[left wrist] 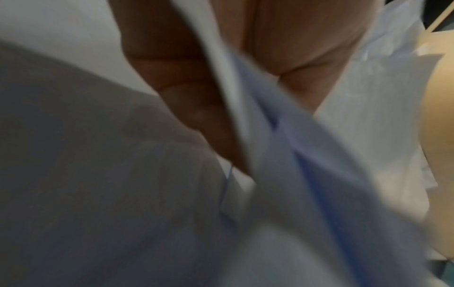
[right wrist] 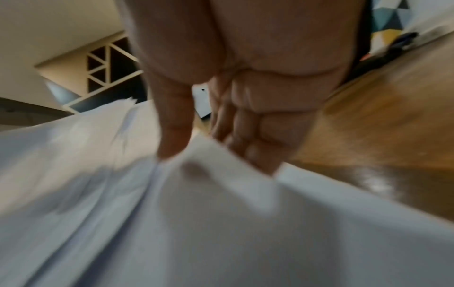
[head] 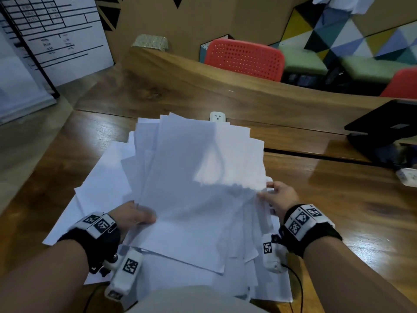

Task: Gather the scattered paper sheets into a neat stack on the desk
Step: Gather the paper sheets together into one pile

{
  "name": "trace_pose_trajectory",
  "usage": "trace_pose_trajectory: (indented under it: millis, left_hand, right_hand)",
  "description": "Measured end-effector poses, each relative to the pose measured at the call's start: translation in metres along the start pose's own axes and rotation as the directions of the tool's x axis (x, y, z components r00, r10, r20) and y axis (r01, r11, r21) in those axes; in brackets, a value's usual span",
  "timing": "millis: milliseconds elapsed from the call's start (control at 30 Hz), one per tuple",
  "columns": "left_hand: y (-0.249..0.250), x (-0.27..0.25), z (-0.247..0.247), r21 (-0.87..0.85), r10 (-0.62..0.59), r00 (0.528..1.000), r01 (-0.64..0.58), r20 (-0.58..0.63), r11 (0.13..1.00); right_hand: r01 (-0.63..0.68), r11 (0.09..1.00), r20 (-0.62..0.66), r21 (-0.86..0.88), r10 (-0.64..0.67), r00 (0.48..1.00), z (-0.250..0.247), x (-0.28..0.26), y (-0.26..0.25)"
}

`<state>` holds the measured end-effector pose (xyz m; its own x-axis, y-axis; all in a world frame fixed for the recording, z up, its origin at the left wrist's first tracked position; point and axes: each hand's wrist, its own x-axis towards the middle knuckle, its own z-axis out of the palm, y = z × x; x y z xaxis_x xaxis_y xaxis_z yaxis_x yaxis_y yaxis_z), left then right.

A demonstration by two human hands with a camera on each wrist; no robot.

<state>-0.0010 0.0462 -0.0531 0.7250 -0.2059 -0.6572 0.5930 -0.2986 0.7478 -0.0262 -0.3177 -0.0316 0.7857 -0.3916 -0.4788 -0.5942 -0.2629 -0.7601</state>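
A fanned bundle of white paper sheets point(head: 194, 168) is lifted off the wooden desk point(head: 338, 199) between both hands. My left hand point(head: 137, 214) grips its left edge, thumb on top, with the sheets point(left wrist: 245, 136) running between thumb and fingers. My right hand point(head: 274, 195) pinches the right edge; in the right wrist view the thumb and curled fingers point(right wrist: 248, 139) clamp the paper point(right wrist: 172, 213). More loose sheets point(head: 90, 195) lie spread on the desk underneath and toward me. Both wrist views are blurred.
A white power socket point(head: 217, 116) sits in the desk just behind the sheets. A black laptop point(head: 383, 129) stands at the right, a small white device point(head: 408, 176) beside it. Red chairs point(head: 243, 59) stand beyond the desk's raised back edge.
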Motion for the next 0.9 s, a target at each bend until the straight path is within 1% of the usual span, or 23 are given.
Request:
trace_pose_trajectory:
  millis: [33,67,100,133,167,200,233,267,300,333,400,467,533,600,667,733,800,867,900]
  left_hand:
    - [-0.001,0.000,-0.002,-0.027,0.002,1.000,-0.002,-0.014,1.000]
    - [-0.002,0.000,-0.003,-0.065,0.002,0.999,-0.004,-0.037,0.998]
    - [-0.003,-0.001,-0.004,-0.068,0.010,0.998,-0.014,-0.058,0.998]
    - [-0.003,-0.001,-0.003,-0.076,0.002,0.998,-0.006,-0.059,0.997]
    - [-0.003,0.001,-0.004,-0.070,-0.015,0.997,0.010,-0.073,0.998]
    - [-0.005,0.003,-0.007,-0.054,-0.017,0.996,0.012,-0.092,0.998]
    - [-0.004,0.005,-0.009,-0.029,-0.010,0.993,0.007,-0.114,1.000]
    - [-0.005,0.008,-0.011,-0.013,-0.011,0.990,0.009,-0.139,1.000]
    - [-0.004,0.009,-0.012,0.001,-0.018,0.988,0.018,-0.156,1.000]
    - [-0.002,0.009,-0.012,0.002,-0.023,0.986,0.024,-0.163,1.000]
    - [-0.001,0.010,-0.010,-0.011,-0.033,0.989,0.032,-0.145,0.999]
    - [-0.001,0.010,-0.006,-0.036,-0.038,0.992,0.034,-0.117,0.999]
    - [-0.002,0.011,-0.004,-0.042,-0.039,0.994,0.035,-0.106,0.999]
    - [-0.002,0.014,-0.003,-0.069,-0.039,0.994,0.032,-0.103,0.997]
    - [0.002,0.014,0.001,-0.111,-0.059,0.994,0.049,-0.090,0.993]
    - [0.006,0.016,0.006,-0.167,-0.074,0.994,0.059,-0.083,0.984]
    - [0.006,0.021,0.010,-0.272,-0.075,0.995,0.054,-0.068,0.961]
    - [0.009,0.023,0.016,-0.335,-0.116,0.991,0.084,-0.074,0.938]
    - [0.011,0.022,0.018,-0.354,-0.130,0.988,0.091,-0.087,0.931]
  right_hand:
    - [-0.084,0.992,0.145,-0.093,0.097,0.985,-0.005,-0.003,0.002]
    - [-0.141,0.970,0.265,-0.200,0.192,0.945,-0.009,-0.007,0.005]
    - [-0.159,0.951,0.309,-0.265,0.240,0.920,-0.013,-0.009,0.009]
    - [-0.161,0.950,0.285,-0.269,0.238,0.928,-0.015,-0.010,0.010]
    - [-0.157,0.960,0.193,-0.230,0.203,0.960,-0.016,-0.009,0.012]
    - [-0.154,0.974,0.042,-0.166,0.163,0.986,-0.018,-0.005,0.013]
    - [-0.156,0.984,-0.100,-0.080,0.148,0.984,-0.020,0.000,0.014]
    - [-0.159,0.987,-0.189,0.008,0.157,0.969,-0.021,0.005,0.014]
    - [-0.174,0.983,-0.200,0.065,0.184,0.962,-0.022,0.008,0.013]
    - [-0.204,0.975,-0.158,0.092,0.216,0.963,-0.019,0.009,0.014]
    - [-0.272,0.962,-0.031,0.038,0.273,0.962,-0.009,0.008,0.015]
    - [-0.272,0.962,0.002,-0.027,0.272,0.962,0.002,0.005,0.016]
    - [-0.219,0.974,-0.017,-0.053,0.219,0.976,0.008,0.005,0.016]
    - [-0.152,0.984,-0.076,-0.093,0.145,0.987,0.007,0.002,0.010]
    - [-0.054,0.985,-0.149,-0.164,0.029,0.988,0.006,-0.004,0.001]
    - [0.064,0.975,-0.164,-0.214,-0.100,0.981,0.009,-0.010,-0.012]
    - [0.177,0.966,-0.113,-0.188,-0.201,0.973,0.013,-0.018,-0.026]
    - [0.283,0.940,-0.012,-0.191,-0.290,0.957,0.017,-0.028,-0.043]
    - [0.331,0.930,0.041,-0.159,-0.329,0.943,0.020,-0.034,-0.052]
